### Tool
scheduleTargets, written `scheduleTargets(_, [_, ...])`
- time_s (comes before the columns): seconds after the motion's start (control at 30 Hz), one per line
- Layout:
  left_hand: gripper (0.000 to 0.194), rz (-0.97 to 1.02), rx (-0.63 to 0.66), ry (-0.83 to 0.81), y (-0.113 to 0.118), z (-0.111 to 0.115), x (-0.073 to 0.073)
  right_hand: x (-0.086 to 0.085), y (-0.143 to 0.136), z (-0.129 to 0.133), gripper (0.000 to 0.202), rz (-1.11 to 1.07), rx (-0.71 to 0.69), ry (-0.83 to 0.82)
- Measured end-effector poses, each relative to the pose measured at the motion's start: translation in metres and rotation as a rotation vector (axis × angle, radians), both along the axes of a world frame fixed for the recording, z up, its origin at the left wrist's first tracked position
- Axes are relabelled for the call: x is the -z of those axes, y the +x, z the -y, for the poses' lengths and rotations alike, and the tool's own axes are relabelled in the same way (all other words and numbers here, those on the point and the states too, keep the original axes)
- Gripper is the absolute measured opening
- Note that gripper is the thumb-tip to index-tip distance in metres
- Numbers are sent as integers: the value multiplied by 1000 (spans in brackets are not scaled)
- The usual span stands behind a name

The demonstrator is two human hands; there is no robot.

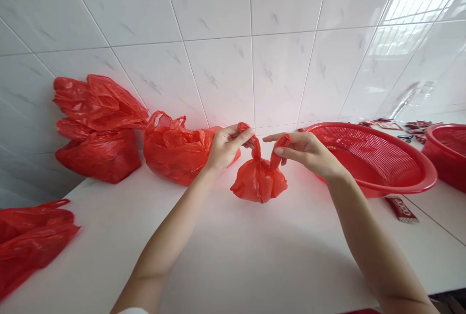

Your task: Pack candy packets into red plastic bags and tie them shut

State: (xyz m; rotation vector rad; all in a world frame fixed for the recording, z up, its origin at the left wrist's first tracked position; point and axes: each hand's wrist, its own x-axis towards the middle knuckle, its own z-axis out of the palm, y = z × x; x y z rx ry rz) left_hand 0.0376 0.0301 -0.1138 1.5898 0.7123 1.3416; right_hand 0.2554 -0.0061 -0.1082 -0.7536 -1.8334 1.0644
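A small red plastic bag with something inside hangs between my hands, low over the white table. My left hand pinches the bag's left handle between thumb and fingers. The right handle is held by my right hand, thumb pressed against it and the index finger stretched out to the left. Behind my left hand sits a larger red bag, partly covered by that hand. Near my right wrist stands a red perforated basket.
Full red bags are stacked at the back left, and another red bag lies at the left edge. A dark red packet lies below the basket. Further right are a second red basket and small packets. A tiled wall rises behind.
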Motion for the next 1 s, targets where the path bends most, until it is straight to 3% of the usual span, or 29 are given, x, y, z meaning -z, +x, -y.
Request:
scheduleTargets(0.07, [34,-45,55,32,7,11,-8,3,-7,-2,25,-23,-40,-5])
scheduleTargets(0.17, [30,-26,85,69,13,19,-6,5,-12,-3,25,-77,-28,32])
scheduleTargets(0.27, [44,-30,192,65,15,19,12,5,-12,-2,28,-117,31,67])
scheduleTargets(0.37, [60,-121,333,-45,22,20,34,6,-14,-2,29,-129,35,64])
scheduleTargets(0.5, [32,-178,317,-194,39,26,55,7,-18,0,31,-97,105,57])
scheduleTargets(0.57, [28,-200,284,-222,46,27,60,7,-18,0,31,-91,158,52])
scheduleTargets(0.87, [13,-336,326,-120,46,17,80,10,-12,-7,31,-30,227,15])
scheduleTargets(1.0, [6,-358,346,-120,43,15,83,12,-12,-10,31,-12,233,-19])
